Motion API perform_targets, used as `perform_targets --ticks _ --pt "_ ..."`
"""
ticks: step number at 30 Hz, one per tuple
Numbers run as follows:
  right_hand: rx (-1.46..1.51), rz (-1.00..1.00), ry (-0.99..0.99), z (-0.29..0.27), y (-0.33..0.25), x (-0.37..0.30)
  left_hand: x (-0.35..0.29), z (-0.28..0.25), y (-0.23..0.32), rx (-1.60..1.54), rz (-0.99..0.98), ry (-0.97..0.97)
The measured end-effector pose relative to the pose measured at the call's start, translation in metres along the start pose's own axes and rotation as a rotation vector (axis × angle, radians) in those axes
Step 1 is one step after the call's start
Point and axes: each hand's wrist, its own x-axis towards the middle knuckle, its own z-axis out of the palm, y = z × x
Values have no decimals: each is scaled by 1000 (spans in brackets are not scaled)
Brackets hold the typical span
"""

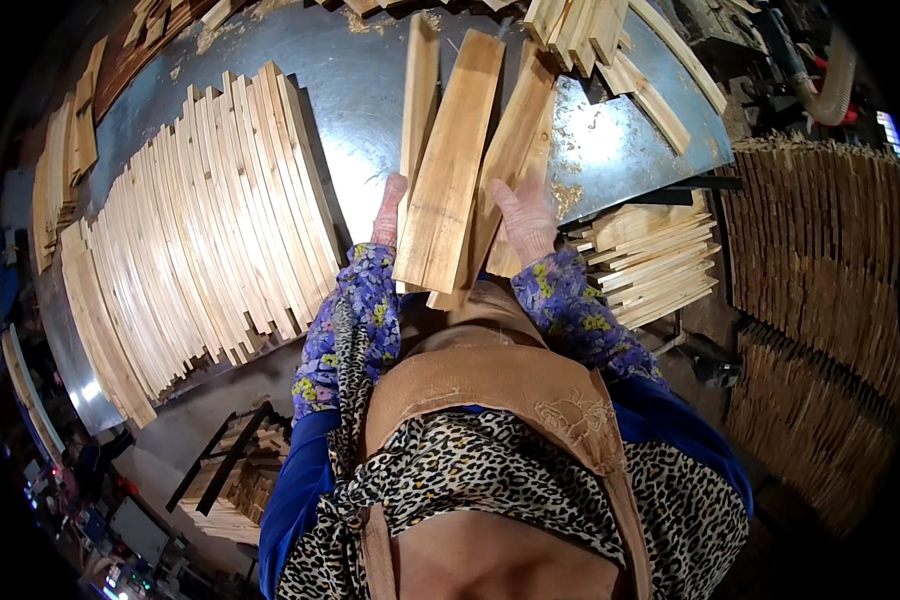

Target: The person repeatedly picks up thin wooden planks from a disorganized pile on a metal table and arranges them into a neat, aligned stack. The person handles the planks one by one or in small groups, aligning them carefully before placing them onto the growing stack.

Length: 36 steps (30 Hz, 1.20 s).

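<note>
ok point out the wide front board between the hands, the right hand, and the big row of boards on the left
wide front board [450,165]: head view, middle of its broad face
right hand [528,220]: head view, middle of the hand
row of boards [210,215]: head view, board edges near the row's middle

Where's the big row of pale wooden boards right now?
In the head view, the row of pale boards is on the metal table, to the left of the person's left hand.
</note>
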Motion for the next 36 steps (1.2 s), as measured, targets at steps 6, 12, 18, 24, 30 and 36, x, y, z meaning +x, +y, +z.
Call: perform_targets --ticks 6,12,18,24,30,36 --pt "306 386 -153 35 -19 -6 -9 -15 -16 375 0 173" --pt "246 264 -392 95 -2 -11 -58 -40 -3 306 29 181" --pt "437 414 -542 121 -21 -17 -72 -87 7 388 355 347" --pt "-409 -117 -426 133 -16 4 -77 -71 13 968 630 518" --pt "188 239 -555 149 -13 8 -109 -51 26 1826 692 873" --pt "453 376 -578 150 -21 -4 -134 -20 34 1555 383 872"
